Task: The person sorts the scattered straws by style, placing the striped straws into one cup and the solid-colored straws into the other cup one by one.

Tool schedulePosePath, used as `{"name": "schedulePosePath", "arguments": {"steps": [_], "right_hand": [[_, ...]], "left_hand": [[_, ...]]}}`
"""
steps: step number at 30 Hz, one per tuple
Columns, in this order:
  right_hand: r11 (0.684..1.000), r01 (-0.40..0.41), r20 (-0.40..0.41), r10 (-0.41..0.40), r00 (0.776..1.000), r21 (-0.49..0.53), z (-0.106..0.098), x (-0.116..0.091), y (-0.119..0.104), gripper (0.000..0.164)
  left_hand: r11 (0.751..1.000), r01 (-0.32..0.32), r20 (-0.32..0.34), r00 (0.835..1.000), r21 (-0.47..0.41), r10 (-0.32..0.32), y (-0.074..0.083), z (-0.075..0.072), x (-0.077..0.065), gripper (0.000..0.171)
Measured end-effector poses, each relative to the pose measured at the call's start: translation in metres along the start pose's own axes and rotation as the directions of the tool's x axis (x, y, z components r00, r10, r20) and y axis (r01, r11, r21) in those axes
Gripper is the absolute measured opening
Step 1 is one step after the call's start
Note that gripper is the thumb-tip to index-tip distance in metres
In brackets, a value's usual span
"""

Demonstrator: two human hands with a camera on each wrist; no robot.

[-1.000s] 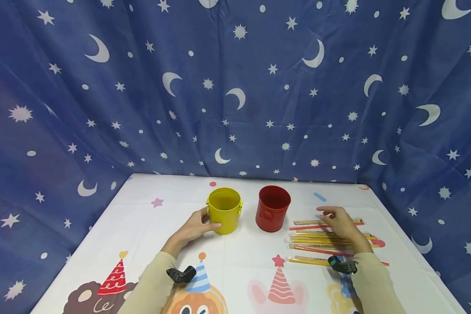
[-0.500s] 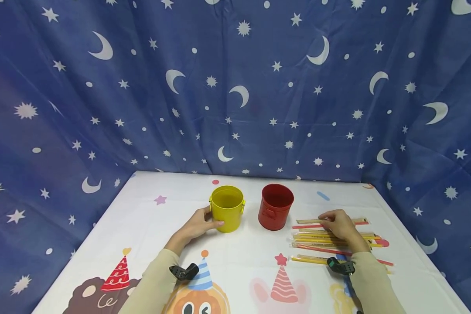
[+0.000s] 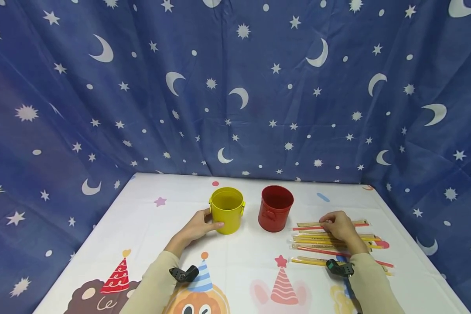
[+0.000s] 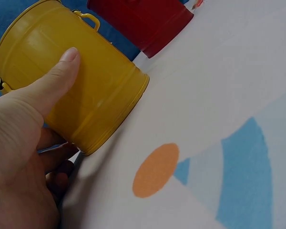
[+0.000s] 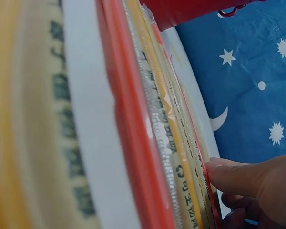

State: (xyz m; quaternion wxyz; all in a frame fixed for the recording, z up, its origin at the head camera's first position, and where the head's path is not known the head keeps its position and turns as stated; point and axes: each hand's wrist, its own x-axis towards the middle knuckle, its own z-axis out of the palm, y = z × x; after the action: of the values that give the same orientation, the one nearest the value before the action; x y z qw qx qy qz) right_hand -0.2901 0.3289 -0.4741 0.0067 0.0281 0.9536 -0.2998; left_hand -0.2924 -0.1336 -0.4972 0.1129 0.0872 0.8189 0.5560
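Note:
A small yellow metal bucket (image 3: 227, 213) stands upright on the table. My left hand (image 3: 198, 226) holds its left side, thumb (image 4: 62, 71) across the front and other fingers partly hidden behind. To the right, several thin wrapped straws (image 3: 318, 240) lie roughly parallel, some red, some yellow, others in tan printed paper. At the far edge of this row, my right hand (image 3: 340, 226) pinches a straw between thumb and forefinger. In the right wrist view the thumb (image 5: 229, 176) presses against that outermost straw; the fingers beneath are partly hidden.
Between the yellow bucket and the straws stands a red bucket (image 3: 275, 209), upright and touched by neither hand. The white tablecloth (image 3: 235, 261) carries printed cartoon animals in party hats. A blue curtain (image 3: 235, 87) with moons and stars rises behind and at both sides.
My right hand has lowered onto the far straws, and its thumb and forefinger have closed together. The left hand keeps its hold on the yellow bucket. The head view has shifted slightly.

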Motion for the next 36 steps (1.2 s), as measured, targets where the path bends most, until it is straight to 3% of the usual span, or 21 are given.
{"name": "schedulePosePath", "arguments": {"steps": [6,12,23,31,36], "right_hand": [[0.999,0.028,-0.016,-0.027,1.000,0.028,0.002,0.000,0.003,0.011],[0.999,-0.034,0.005,0.034,0.999,0.034,0.000,-0.001,0.000,0.013],[0.999,-0.005,-0.015,0.004,1.000,-0.042,-0.003,-0.002,-0.001,0.010],[0.987,0.148,-0.073,-0.152,0.986,-0.060,-0.004,-0.001,0.003,0.004],[0.980,0.197,-0.129,-0.199,0.972,-0.024,-0.011,-0.001,0.003,0.006]], "left_hand": [[1.000,0.005,-0.009,1.000,0.018,-0.005,0.002,0.001,-0.001,0.091],[1.000,0.018,-0.018,1.000,0.021,-0.018,0.001,0.003,-0.001,0.091],[0.999,0.027,-0.019,0.999,0.017,-0.027,0.000,0.003,-0.001,0.090],[0.999,0.026,-0.008,1.000,0.025,-0.026,0.001,0.003,0.001,0.094],[0.999,0.017,-0.009,1.000,0.030,-0.017,0.000,0.003,0.001,0.092]]}}
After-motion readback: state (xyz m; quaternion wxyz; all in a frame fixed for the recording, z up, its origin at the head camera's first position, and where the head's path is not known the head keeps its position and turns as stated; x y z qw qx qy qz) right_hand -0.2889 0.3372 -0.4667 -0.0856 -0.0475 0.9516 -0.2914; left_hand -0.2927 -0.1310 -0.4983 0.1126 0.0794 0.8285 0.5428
